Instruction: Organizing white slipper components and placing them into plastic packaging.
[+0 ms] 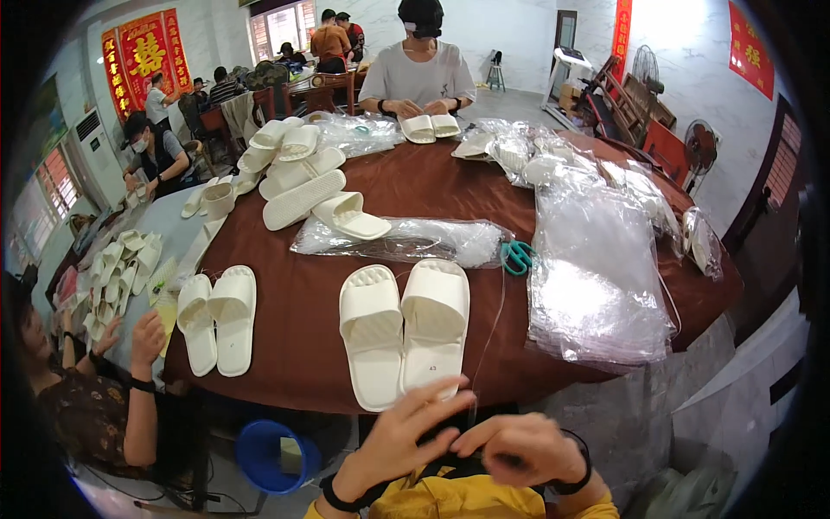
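A pair of white slippers lies side by side at the table's near edge, toes away from me. My left hand is just below them, fingers stretched and apart, its fingertips overlapping the right slipper's heel; contact is unclear. Close beside it my right hand has curled fingers, and what they pinch, if anything, is hidden. A thin pale strand runs down the cloth toward my hands. Beyond the slippers lies a bag of clear thin strands, with teal-handled scissors at its right end.
Stacked clear plastic bags cover the right side. Another slipper pair lies left, and a slipper pile farther back. A co-worker handles slippers opposite; another person sits at left. A blue bin stands below the edge.
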`<state>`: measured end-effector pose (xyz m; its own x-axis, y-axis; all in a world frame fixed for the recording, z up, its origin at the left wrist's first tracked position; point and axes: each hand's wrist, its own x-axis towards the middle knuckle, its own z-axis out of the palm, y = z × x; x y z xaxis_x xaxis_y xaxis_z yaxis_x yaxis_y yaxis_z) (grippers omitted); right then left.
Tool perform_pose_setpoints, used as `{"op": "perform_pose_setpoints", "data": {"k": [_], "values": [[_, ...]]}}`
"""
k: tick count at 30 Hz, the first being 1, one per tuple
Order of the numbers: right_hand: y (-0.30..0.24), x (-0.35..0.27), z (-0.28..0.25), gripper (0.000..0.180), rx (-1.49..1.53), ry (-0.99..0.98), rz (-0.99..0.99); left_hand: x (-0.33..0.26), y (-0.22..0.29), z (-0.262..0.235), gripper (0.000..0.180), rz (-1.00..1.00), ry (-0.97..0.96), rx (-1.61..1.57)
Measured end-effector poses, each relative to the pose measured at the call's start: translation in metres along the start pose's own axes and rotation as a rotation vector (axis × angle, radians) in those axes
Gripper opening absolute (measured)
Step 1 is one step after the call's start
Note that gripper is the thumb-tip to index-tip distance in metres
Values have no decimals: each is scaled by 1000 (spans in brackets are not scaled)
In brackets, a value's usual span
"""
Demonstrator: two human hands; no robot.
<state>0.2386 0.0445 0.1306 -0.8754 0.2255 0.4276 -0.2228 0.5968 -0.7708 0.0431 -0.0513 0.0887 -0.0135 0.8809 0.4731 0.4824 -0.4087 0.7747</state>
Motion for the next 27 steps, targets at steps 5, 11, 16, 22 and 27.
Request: {"op": "perform_pose_setpoints", "data": {"k": [5,11,16,22,27], "values": [[-19,-14,12,8,391,196,-152,-16,8,12,29,-25,-182,-263],[-3,-53,-17,14,1071,384,-445,-30,0,3,19,-51,27,-11],[23,-38,-4,25,581,857,-70,-47,12,-23,9,8,128,107],[66,15,16,35,96,422,323,-66,17,-43,13,-31,201,217],[107,42,33,37,-208,289,281,-69,-7,-39,10,-131,196,230]]}}
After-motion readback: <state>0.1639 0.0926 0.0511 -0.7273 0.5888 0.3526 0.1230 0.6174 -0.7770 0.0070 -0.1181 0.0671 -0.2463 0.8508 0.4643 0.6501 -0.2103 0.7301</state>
